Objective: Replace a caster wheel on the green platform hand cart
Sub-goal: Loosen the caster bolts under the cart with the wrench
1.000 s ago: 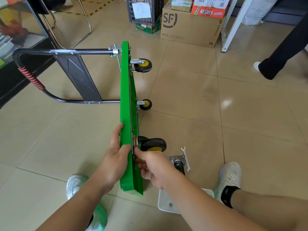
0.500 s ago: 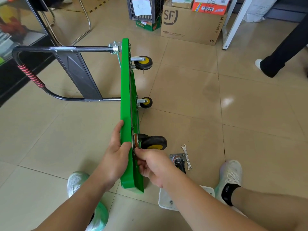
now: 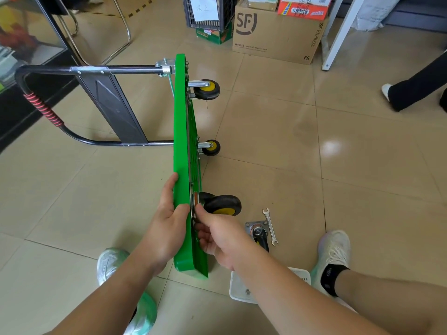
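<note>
Nearest to the person, a white plastic tray [image 3: 235, 290] is lying on the beige tiled floor [image 3: 314, 165] with a small fastener [image 3: 247, 291] in it, so I judge that some hardware is waiting to be fitted. Just beyond, the left hand [image 3: 167, 228] is gripping the near end of the green plastic platform of the hand cart [image 3: 181, 141], which is standing on its side on the floor. The right hand [image 3: 217, 234] is curling its fingers [image 3: 202, 213] together at the metal mounting plate [image 3: 195, 199] of a black caster wheel with a yellow hub [image 3: 223, 204]. It is pinching there, but whether a nut is between the fingertips I cannot tell. Beside this hand, a loose caster with a steel plate [image 3: 258, 234] and a small silver open-end wrench [image 3: 270, 226] are lying on the floor, untouched. So the old wheel seems to be off, the new one is sitting in place, and the tightening is probably remaining. Farther away, two small casters [image 3: 208, 89] are sitting mounted near the black tubular handle [image 3: 48, 110].
</note>
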Tool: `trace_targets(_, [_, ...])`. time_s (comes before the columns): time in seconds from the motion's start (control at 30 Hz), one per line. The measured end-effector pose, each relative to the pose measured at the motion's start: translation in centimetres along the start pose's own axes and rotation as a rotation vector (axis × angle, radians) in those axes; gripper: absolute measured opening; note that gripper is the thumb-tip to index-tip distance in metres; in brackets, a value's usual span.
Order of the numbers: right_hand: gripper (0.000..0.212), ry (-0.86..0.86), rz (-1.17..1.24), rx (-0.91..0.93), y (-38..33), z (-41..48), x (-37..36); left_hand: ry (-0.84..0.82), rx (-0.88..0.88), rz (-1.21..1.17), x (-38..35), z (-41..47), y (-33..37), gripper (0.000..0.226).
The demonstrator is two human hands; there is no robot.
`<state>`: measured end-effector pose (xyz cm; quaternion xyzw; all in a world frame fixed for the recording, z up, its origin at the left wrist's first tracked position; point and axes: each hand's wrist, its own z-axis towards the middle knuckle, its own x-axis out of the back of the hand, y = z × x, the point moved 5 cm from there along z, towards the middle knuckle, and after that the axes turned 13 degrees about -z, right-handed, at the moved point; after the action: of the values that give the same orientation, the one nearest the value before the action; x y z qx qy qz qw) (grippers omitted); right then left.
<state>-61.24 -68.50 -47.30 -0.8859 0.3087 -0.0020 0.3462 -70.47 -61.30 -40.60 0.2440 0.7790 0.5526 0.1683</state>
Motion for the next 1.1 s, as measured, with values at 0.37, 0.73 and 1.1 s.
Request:
trace_targets(0.37, [0.029,-0.009,0.080,-0.045,0.51,0.38,-0.60,0.009,0.004,-0.024,-0.25,0.07,0.07,0.067])
trace_targets(0.73, [0.022,-0.057,0.164,-0.046,0.74,0.21,-0.67,0.013,0.003,-0.017,-0.21,0.05,0.02,0.067])
trace_targets(1.1, [0.014,-0.003,0.189,0.006,0.35,0.40,-0.74,0.017,0.002,-0.031,-0.37,0.06,0.06,0.067])
